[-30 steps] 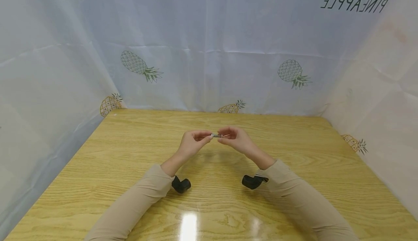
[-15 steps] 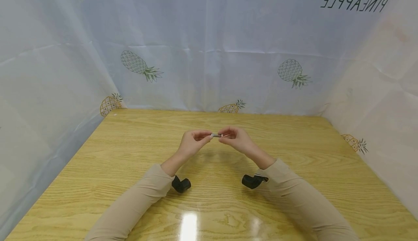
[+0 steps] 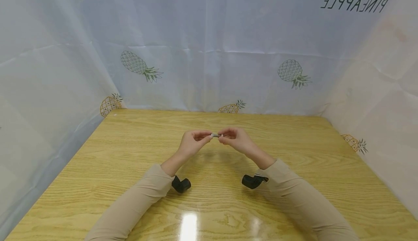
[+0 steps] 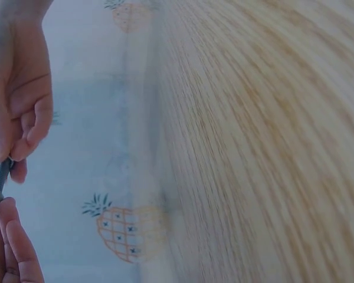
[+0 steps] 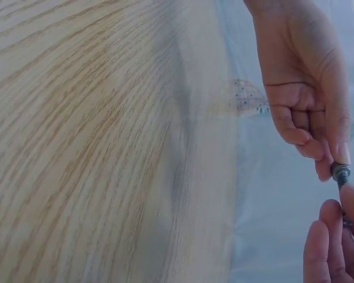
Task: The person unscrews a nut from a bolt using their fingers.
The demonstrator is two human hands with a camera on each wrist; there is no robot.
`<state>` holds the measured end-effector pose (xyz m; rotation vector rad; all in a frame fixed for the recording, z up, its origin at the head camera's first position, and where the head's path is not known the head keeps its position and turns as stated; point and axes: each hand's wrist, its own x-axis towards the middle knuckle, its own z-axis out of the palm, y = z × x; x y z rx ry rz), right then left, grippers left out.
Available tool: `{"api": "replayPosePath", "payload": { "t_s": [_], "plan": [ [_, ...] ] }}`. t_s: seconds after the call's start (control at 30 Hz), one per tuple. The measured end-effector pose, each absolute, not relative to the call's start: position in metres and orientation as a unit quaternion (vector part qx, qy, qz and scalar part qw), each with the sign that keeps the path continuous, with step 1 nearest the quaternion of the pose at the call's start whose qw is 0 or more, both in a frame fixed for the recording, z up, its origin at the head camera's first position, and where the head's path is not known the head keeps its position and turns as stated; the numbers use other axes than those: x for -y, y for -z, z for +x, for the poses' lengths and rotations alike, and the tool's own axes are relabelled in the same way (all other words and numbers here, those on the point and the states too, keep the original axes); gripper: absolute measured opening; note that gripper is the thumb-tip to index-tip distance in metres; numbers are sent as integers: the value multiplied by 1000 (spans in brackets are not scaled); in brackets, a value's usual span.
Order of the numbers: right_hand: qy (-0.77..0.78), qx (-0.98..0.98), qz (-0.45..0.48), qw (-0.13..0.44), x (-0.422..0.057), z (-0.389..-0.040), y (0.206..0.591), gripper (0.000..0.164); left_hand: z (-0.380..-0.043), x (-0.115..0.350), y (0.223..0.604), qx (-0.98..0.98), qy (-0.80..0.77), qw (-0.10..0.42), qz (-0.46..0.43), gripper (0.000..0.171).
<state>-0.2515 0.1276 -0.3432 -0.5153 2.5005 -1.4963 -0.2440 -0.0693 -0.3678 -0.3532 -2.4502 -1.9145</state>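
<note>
A small metal bolt lies level between the two hands, above the table. Thumb and fingertips of my left hand pinch its left end. My right hand pinches the right end between thumb and fingers. Close up in the right wrist view, threads show on the bolt, with a wider ring-like piece right at the left hand's fingertips. The left wrist view catches the same threaded bolt at the image edge, both ends partly covered by fingers.
Beneath both hands spreads a wood-grain table. Black curved pieces show at the sleeve cuffs, one by each wrist. A pale curtain printed with pineapples hangs behind the table and along both sides.
The right thumb and fingertips have shifted slightly at the right end of the bolt. My left hand and both arms stay in place.
</note>
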Motion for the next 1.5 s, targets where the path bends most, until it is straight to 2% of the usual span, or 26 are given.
{"api": "replayPosePath", "payload": {
  "t_s": [0.13,0.33,0.6,0.73,1.0,1.1,1.27,1.37,1.5],
  "plan": [
    [491,-852,-165,77,-127,-251,343,31,-240,69,364,783,611,4,-113,29],
    [515,-834,-171,99,-128,-252,344,36,-244,69,369,784,611,9,-110,29],
    [511,-839,-164,91,-128,-252,345,28,-242,69,367,786,608,10,-111,27],
    [504,-844,-163,80,-129,-252,345,31,-241,69,366,786,609,7,-110,27],
    [512,-834,-161,129,-129,-252,342,44,-242,68,367,786,609,9,-109,31],
    [515,-833,-153,133,-128,-252,341,40,-243,68,368,785,610,10,-112,32],
    [508,-839,-167,102,-128,-252,343,29,-244,68,368,783,612,7,-112,31],
    [502,-843,-171,94,-128,-252,342,34,-244,69,368,782,613,4,-110,29],
    [505,-839,-167,115,-128,-252,342,39,-244,69,369,783,613,5,-107,27]
  ]
}}
